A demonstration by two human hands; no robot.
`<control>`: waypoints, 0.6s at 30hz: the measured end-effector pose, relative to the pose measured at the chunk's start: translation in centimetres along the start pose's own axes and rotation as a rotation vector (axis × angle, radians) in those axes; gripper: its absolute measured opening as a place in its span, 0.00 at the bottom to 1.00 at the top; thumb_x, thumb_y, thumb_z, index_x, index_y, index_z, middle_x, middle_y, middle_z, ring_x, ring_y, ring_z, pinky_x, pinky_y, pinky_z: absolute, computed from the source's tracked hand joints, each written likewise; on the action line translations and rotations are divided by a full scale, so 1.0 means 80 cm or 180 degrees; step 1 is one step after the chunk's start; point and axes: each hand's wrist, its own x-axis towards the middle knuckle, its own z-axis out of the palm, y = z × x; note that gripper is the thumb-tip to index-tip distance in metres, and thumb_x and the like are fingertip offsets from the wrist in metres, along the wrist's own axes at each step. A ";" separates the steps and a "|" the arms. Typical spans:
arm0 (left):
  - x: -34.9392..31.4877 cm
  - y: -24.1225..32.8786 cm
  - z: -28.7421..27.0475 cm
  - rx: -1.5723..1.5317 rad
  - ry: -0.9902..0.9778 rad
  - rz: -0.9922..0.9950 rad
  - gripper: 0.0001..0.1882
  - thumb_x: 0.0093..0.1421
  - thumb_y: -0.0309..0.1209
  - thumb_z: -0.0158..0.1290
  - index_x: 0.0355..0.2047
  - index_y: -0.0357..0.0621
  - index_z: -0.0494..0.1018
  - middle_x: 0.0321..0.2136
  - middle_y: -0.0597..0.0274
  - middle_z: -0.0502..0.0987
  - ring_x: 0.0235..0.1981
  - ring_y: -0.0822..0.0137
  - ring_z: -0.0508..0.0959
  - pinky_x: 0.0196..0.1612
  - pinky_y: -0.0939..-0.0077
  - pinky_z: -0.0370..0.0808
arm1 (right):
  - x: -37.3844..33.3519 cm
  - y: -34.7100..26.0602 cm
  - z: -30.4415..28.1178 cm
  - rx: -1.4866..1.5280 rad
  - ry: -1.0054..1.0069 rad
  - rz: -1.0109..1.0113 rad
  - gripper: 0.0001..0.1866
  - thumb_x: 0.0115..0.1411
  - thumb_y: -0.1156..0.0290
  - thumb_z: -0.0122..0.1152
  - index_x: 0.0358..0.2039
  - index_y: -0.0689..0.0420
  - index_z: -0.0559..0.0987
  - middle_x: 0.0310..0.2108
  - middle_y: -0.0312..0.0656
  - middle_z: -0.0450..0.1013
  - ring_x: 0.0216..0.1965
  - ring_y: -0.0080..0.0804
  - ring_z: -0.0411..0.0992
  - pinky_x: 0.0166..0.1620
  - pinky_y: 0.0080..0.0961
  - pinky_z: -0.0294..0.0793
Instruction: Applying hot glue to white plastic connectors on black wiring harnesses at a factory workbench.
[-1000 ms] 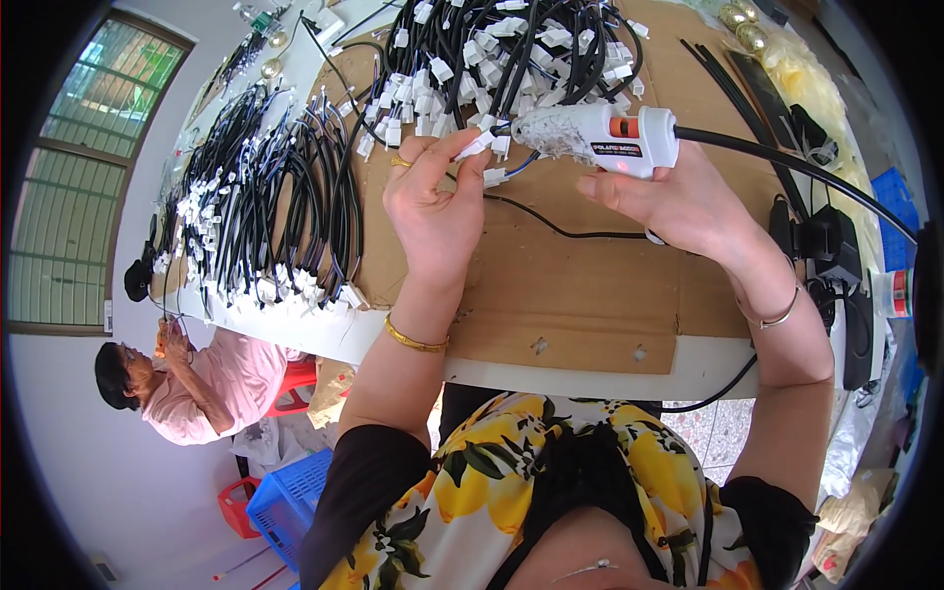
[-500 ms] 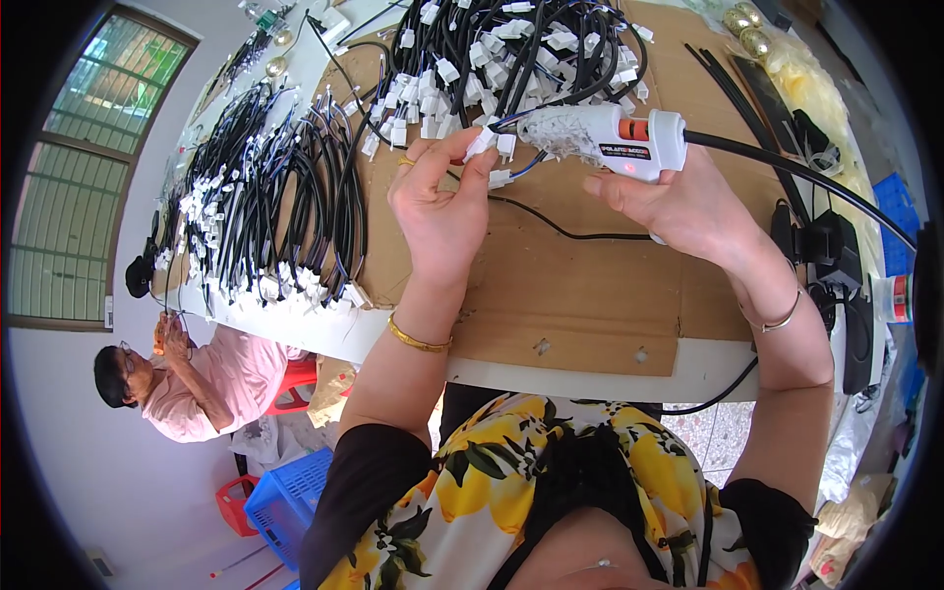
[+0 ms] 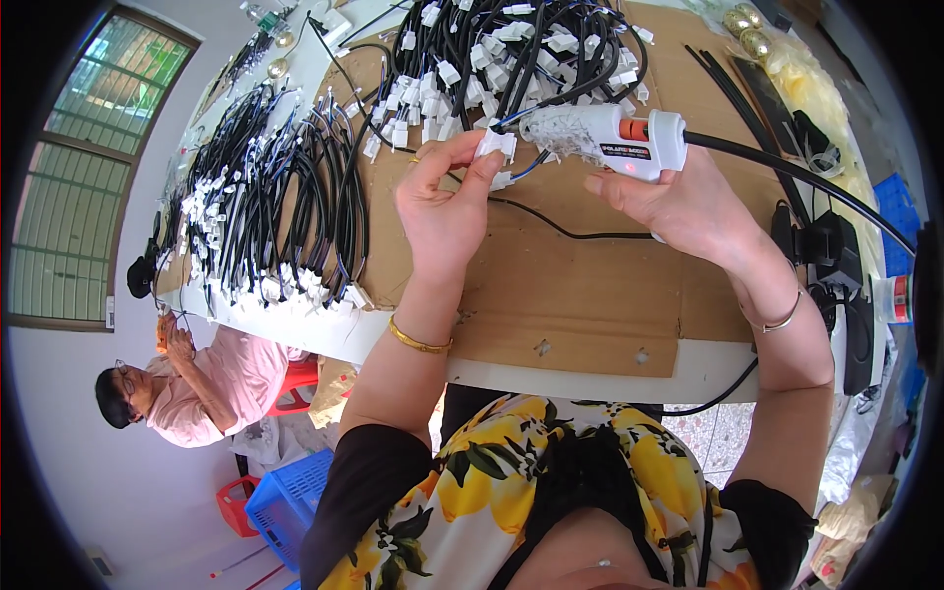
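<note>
My left hand [image 3: 442, 202] pinches a small white plastic connector [image 3: 498, 145] between thumb and fingers, with thin blue and black wires running from it. Closed round the handle of a white hot glue gun [image 3: 644, 147], my right hand [image 3: 678, 202] holds it level with its nozzle end pointing left. Whitish residue coats the front of the gun, and its tip is at the connector; whether they touch I cannot tell. A thick black glue stick or cord [image 3: 787, 172] runs from the gun's back to the right edge. Behind the connector lies a heap of black cables with white connectors [image 3: 492, 64].
More bundled black cables [image 3: 329, 206] lie on the left of the table. Brown cardboard [image 3: 580, 305] covers its middle. At the right are black power adapters [image 3: 836, 251] and yellowish plastic wrap [image 3: 801, 84]. A co-worker in pink [image 3: 221, 383] sits at the left, near a blue basket [image 3: 285, 497].
The connector has turned slightly in my left fingers, showing more of its broad face. The glue gun has hardly moved. The co-worker's head has dipped a little.
</note>
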 end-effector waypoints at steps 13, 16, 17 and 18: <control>-0.001 0.000 -0.002 -0.0929 -0.0261 -0.0622 0.11 0.47 0.19 0.55 0.34 0.35 0.73 0.27 0.64 0.74 0.27 0.77 0.72 0.31 0.86 0.69 | 0.002 0.008 0.000 -0.0020 0.0113 -0.0268 0.12 0.49 0.70 0.60 0.31 0.59 0.69 0.21 0.28 0.64 0.22 0.12 0.58 0.24 0.12 0.60; 0.000 0.000 -0.002 -0.1045 -0.0362 -0.0732 0.11 0.48 0.19 0.54 0.34 0.34 0.72 0.28 0.62 0.75 0.28 0.76 0.72 0.32 0.86 0.69 | 0.002 0.007 -0.001 -0.0010 0.0110 -0.0292 0.12 0.49 0.69 0.60 0.31 0.59 0.69 0.20 0.27 0.64 0.21 0.12 0.57 0.24 0.12 0.60; 0.000 -0.001 -0.003 -0.1128 -0.0424 -0.0840 0.10 0.49 0.19 0.53 0.35 0.34 0.72 0.28 0.61 0.75 0.28 0.76 0.73 0.32 0.85 0.70 | 0.001 0.006 -0.002 -0.0011 0.0110 -0.0292 0.12 0.49 0.69 0.60 0.31 0.59 0.69 0.20 0.27 0.64 0.21 0.12 0.57 0.24 0.12 0.60; 0.000 -0.002 -0.004 -0.1205 -0.0482 -0.0945 0.10 0.50 0.20 0.53 0.35 0.34 0.72 0.27 0.61 0.75 0.28 0.75 0.73 0.32 0.85 0.70 | 0.001 0.003 -0.002 -0.0061 0.0097 -0.0248 0.12 0.49 0.69 0.60 0.31 0.59 0.69 0.20 0.28 0.64 0.21 0.12 0.57 0.24 0.12 0.60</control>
